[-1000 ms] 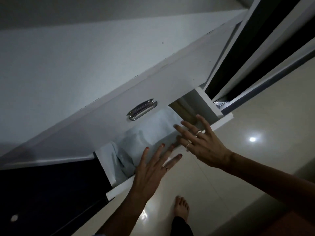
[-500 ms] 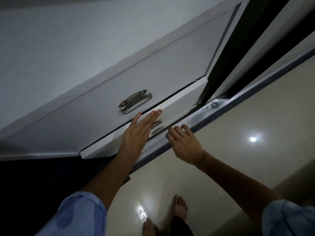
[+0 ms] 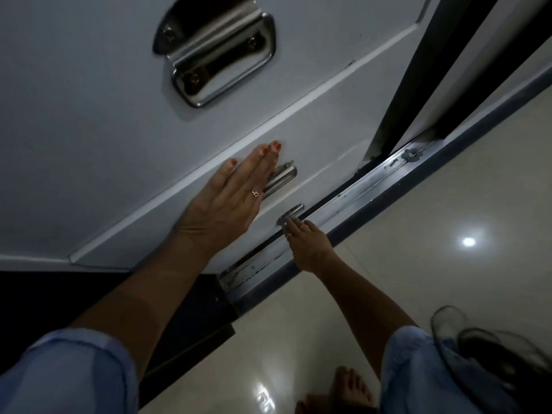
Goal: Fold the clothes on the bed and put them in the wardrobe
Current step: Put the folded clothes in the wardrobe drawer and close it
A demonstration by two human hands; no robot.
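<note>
The left hand [image 3: 230,201] lies flat against the white front of a wardrobe drawer [image 3: 313,162], fingers straight and close together, pointing toward 1 o'clock. Its fingertips reach the seam just under the drawer above, and the side of the hand covers part of the drawer's chrome handle [image 3: 283,176], which pokes out at 3 o'clock of the fingers. It grips nothing; the palm only presses on the panel. A small ring sits on one finger.

The right hand [image 3: 307,243] is lower, at 4 o'clock of the left one and near it. Its fingers curl toward a second, smaller chrome handle [image 3: 291,215] at the bottom edge of the white fronts; the fingertips touch or hook it, though whether they truly grip it cannot be told from this angle. Two thin rings show on that hand.

At 12 o'clock of the view, a large chrome pull handle [image 3: 215,52] is fixed to the upper drawer front [image 3: 89,115]. A metal sliding track [image 3: 343,201] runs diagonally from 7 o'clock to 2 o'clock along the wardrobe's foot, beside the glossy pale floor [image 3: 418,249], which reflects a round light.

Both forearms come out of rolled blue sleeves [image 3: 65,375]. A bare foot [image 3: 349,386] stands at 6 o'clock. No clothes are visible; all the drawer fronts sit flush.
</note>
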